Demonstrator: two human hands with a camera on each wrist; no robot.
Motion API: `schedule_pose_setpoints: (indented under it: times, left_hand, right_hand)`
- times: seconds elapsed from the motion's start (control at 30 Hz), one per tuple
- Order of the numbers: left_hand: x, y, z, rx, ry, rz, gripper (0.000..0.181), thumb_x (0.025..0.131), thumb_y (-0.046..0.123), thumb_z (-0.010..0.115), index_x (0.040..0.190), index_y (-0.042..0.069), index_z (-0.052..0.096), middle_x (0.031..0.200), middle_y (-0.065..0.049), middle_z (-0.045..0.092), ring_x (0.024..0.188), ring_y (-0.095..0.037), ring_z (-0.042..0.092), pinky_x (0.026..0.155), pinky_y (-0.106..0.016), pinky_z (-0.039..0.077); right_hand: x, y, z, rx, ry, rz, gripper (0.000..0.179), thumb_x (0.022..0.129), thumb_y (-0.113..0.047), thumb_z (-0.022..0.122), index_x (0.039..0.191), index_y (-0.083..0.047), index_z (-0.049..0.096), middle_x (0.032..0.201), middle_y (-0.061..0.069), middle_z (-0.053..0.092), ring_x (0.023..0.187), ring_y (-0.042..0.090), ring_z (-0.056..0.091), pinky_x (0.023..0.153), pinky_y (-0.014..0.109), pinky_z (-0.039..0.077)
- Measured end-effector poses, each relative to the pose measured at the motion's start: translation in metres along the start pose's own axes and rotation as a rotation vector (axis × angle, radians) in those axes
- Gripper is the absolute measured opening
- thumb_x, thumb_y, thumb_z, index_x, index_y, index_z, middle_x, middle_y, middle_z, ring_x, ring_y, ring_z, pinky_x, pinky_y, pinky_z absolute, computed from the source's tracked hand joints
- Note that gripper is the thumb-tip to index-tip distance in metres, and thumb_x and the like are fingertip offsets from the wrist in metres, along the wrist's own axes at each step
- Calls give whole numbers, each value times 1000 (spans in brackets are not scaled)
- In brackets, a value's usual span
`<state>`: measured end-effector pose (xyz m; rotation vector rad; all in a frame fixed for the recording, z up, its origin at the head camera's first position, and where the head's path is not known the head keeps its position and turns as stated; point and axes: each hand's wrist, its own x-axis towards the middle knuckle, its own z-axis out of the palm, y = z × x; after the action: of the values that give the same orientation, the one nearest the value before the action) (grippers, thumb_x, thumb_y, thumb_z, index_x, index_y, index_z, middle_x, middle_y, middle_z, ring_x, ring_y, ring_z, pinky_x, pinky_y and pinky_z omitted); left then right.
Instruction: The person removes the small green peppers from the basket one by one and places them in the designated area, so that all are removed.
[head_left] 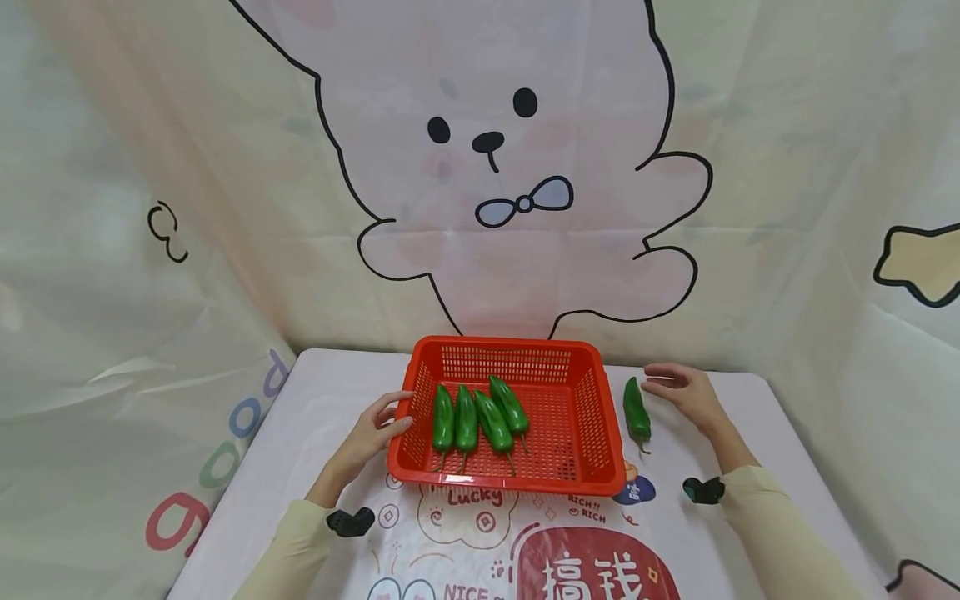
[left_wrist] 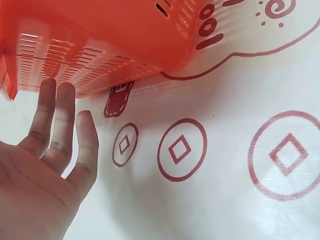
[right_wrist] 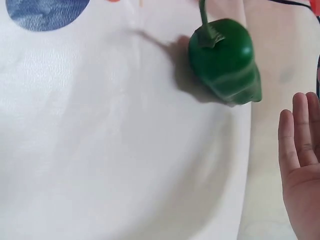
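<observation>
A red plastic basket (head_left: 592,482) stands on the table, with several green peppers (head_left: 466,417) lying side by side in its left half. My left hand (head_left: 378,425) is at the basket's left side, fingertips right at the rim. In the left wrist view its fingers (left_wrist: 65,120) stand fairly straight against the slotted wall. One more green pepper (head_left: 637,412) lies on the table to the right of the basket, stem toward me. Just right of that pepper, my right hand (head_left: 686,396) hovers with fingers extended and nothing held; the right wrist view shows the fingers (right_wrist: 302,130) apart from it.
The white tablecloth (head_left: 300,467) carries printed words and drawings, including a red patch (head_left: 592,567) near the front. Behind the table hangs a curtain (head_left: 495,267) with a cartoon animal. Further curtains close off the left and right sides.
</observation>
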<state>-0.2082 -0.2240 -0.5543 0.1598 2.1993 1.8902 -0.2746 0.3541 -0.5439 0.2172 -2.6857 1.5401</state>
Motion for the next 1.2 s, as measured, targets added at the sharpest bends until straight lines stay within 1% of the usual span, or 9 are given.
schedule_pose_setpoints:
  times: [0.1, 0.2, 0.4, 0.53, 0.63, 0.8, 0.93, 1.1, 1.2]
  left_hand:
    - [0, 1, 1, 5, 14, -5, 52, 99, 20, 68, 147, 17, 49, 136, -23, 54, 118, -43, 58, 84, -47, 58]
    - [1, 1, 3, 10, 38, -4, 50, 98, 19, 70, 145, 17, 51, 135, -22, 55, 117, -42, 60, 84, -47, 58]
    - [3, 5, 11, 15, 90, 16, 45, 97, 12, 70, 140, 15, 54, 132, -21, 57, 111, -40, 63, 83, -46, 59]
    - [2, 6, 13, 16, 120, 14, 42, 98, 8, 69, 138, 15, 56, 130, -21, 58, 108, -41, 64, 80, -46, 60]
    - [0, 7, 13, 21, 131, 16, 41, 98, 8, 68, 137, 14, 56, 131, -22, 57, 109, -41, 64, 81, -47, 59]
    - [-3, 4, 13, 22, 137, 4, 42, 97, 10, 69, 137, 15, 56, 133, -22, 57, 110, -40, 64, 82, -46, 59]
    - [-4, 2, 13, 14, 145, 1, 43, 97, 11, 71, 137, 16, 56, 133, -21, 57, 110, -38, 64, 82, -45, 59]
    - [-4, 3, 14, 2, 142, 20, 43, 97, 10, 71, 137, 16, 56, 132, -20, 57, 111, -40, 63, 83, -47, 58]
    - [-3, 4, 15, 2, 135, 30, 44, 97, 11, 70, 138, 15, 56, 132, -20, 58, 112, -39, 63, 84, -46, 58]
  right_hand:
    - [-4, -10, -1, 4, 18, -35, 42, 98, -23, 71, 130, 3, 64, 125, 25, 64, 99, 8, 64, 81, 13, 51]
    - [-10, -28, -3, 21, 10, -56, 39, 98, -19, 70, 128, 6, 64, 122, 27, 64, 94, 2, 64, 79, 15, 53]
    - [-22, -70, -10, 95, -7, -123, 32, 98, -5, 68, 125, 13, 62, 116, 31, 65, 91, 9, 70, 78, 22, 57]
    - [-22, -79, -8, 156, -10, -146, 34, 99, -5, 67, 126, 14, 60, 113, 18, 68, 91, 8, 70, 80, 26, 57]
    - [-21, -80, -1, 182, -20, -153, 36, 100, -10, 67, 128, 11, 60, 116, 15, 68, 94, 11, 71, 83, 27, 57]
    - [-19, -92, 13, 176, -52, -150, 38, 100, -17, 68, 130, 6, 61, 123, 27, 63, 101, 17, 71, 85, 27, 56]
    - [-13, -105, 24, 142, -105, -155, 40, 100, -17, 69, 131, 5, 60, 126, 28, 62, 104, 21, 69, 85, 27, 56]
    - [-3, -122, 36, 124, -142, -172, 39, 98, -13, 69, 132, 6, 60, 126, 27, 63, 109, 36, 67, 87, 29, 56]
    - [3, -131, 44, 125, -151, -196, 39, 99, -14, 69, 131, 5, 61, 124, 25, 64, 109, 36, 66, 89, 28, 55]
